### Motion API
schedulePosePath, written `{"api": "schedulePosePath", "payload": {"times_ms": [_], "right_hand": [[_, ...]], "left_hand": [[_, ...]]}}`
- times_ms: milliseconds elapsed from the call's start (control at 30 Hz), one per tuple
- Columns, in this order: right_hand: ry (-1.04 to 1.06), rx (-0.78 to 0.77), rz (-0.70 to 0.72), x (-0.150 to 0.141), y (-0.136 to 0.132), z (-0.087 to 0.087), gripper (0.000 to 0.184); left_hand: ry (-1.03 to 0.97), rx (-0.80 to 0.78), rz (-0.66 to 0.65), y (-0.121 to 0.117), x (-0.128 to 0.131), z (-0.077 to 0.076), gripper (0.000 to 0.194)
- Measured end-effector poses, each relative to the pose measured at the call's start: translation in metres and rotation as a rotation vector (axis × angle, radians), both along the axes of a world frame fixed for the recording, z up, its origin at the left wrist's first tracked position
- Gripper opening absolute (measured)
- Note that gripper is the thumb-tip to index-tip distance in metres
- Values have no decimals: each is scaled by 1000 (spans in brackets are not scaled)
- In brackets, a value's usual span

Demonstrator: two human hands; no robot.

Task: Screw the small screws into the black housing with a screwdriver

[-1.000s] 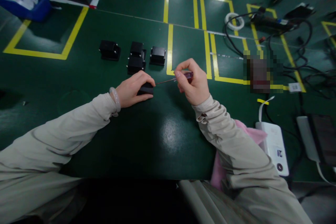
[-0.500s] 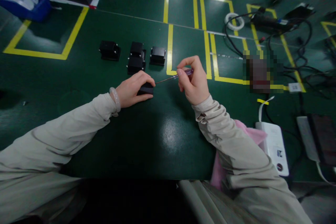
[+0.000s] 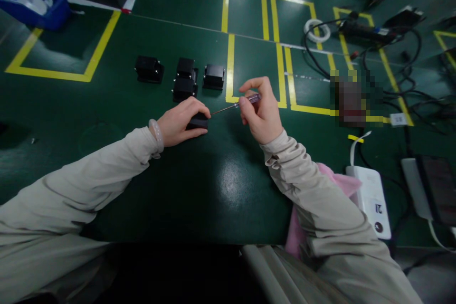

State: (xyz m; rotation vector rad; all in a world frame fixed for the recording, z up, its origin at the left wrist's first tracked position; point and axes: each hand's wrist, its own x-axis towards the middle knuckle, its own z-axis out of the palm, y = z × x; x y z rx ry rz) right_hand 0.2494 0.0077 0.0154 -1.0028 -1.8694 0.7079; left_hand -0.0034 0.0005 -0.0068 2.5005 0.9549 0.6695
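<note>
My left hand (image 3: pixel 181 121) is closed around a small black box (image 3: pixel 198 122) on the green table, fingers on its far side and thumb on its near side. A thin screwdriver (image 3: pixel 252 99) with a purplish clear handle is pinched in my right hand (image 3: pixel 262 110). Its shaft slants down to the left, and the tip meets the right end of the box by my left fingertips. What the tip touches is too small to make out. Beyond my left hand stand more black boxes with shiny screws: one at left (image 3: pixel 148 69), two close together (image 3: pixel 184 78), and one at right (image 3: pixel 214 77).
Yellow tape (image 3: pixel 231 66) marks rectangles on the table (image 3: pixel 160 190). A blue bin (image 3: pixel 53 9) stands at far left. To the right lie a white tape roll (image 3: pixel 317 31), black cables, a white power unit (image 3: pixel 370 199) and a pink cloth (image 3: pixel 295 232) under my right sleeve.
My right hand and the screwdriver handle have shifted very slightly left. My left hand and the black box stay in place.
</note>
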Motion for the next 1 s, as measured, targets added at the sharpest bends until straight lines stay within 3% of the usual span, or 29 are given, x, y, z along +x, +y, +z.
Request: {"api": "schedulePosePath", "payload": {"times_ms": [300,1000], "right_hand": [[15,-33,-13,0,-1,4,38],[53,-32,3,0,-1,5,28]], "left_hand": [[28,-61,36,-1,0,1,30],[0,-59,19,0,0,2,29]]}}
